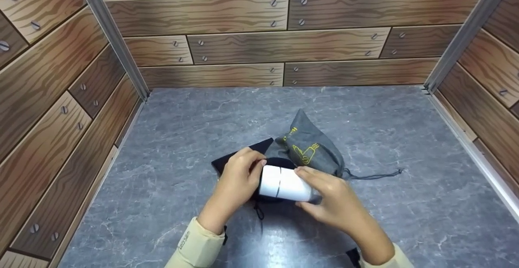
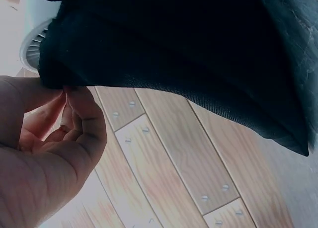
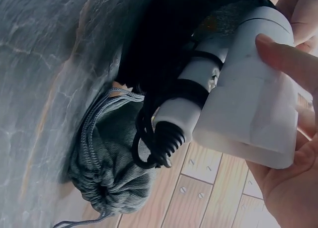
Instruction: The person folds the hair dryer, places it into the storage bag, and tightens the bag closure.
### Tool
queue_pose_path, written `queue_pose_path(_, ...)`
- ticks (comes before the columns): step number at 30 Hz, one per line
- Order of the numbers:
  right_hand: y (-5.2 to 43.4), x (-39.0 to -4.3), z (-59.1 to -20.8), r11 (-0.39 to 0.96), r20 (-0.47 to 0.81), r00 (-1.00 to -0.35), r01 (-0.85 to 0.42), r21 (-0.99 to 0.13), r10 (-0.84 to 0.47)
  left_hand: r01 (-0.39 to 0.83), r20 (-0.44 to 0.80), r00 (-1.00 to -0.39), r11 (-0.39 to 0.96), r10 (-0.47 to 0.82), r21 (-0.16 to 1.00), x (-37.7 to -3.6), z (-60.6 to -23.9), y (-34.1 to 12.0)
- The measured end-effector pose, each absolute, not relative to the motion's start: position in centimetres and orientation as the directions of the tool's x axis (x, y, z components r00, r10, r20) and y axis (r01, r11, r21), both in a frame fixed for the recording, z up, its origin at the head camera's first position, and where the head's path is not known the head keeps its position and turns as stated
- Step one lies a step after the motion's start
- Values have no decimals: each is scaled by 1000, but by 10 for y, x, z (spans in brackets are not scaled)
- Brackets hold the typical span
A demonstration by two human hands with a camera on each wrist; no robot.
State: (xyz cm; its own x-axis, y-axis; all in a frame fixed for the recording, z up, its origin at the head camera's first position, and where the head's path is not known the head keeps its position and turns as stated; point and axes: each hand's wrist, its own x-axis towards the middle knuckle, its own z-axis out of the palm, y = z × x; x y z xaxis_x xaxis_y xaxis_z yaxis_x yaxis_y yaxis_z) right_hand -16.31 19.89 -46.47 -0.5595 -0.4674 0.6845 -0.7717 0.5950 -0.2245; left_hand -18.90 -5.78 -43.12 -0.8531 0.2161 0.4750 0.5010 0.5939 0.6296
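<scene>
A white hair dryer lies sideways between both hands, in my right hand, thumb and fingers around its body. In the right wrist view its handle is folded alongside the body, with a black cord looped about it. My left hand pinches the edge of a black fabric pouch between thumb and fingertips. In the left wrist view the pouch edge overlaps the dryer's vented end. How far the dryer sits inside the pouch is hidden.
Just beyond the right hand lies a grey drawstring bag with yellow print, its cord trailing right. A dark marbled tabletop is bordered by wood-patterned walls at the back and both sides.
</scene>
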Motion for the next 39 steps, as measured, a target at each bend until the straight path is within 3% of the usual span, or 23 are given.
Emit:
queue_pose_path(10,195,-165,-462,685,636,-616,-705,-183,-465,449,464,-873,618,150,645,-184,-427,-51)
queue_pose_path(24,186,-166,-458,784,552,-733,-583,-211,-397,519,529,-828,615,187,594,-177,-429,-39)
queue_pose_path(31,174,-169,-459,796,558,-736,-570,-204,-384,567,551,-803,575,228,590,-172,-430,-24)
queue_pose_path(39,155,-172,-464,800,510,-798,-517,-304,-321,578,564,-795,562,225,591,-173,-435,-14)
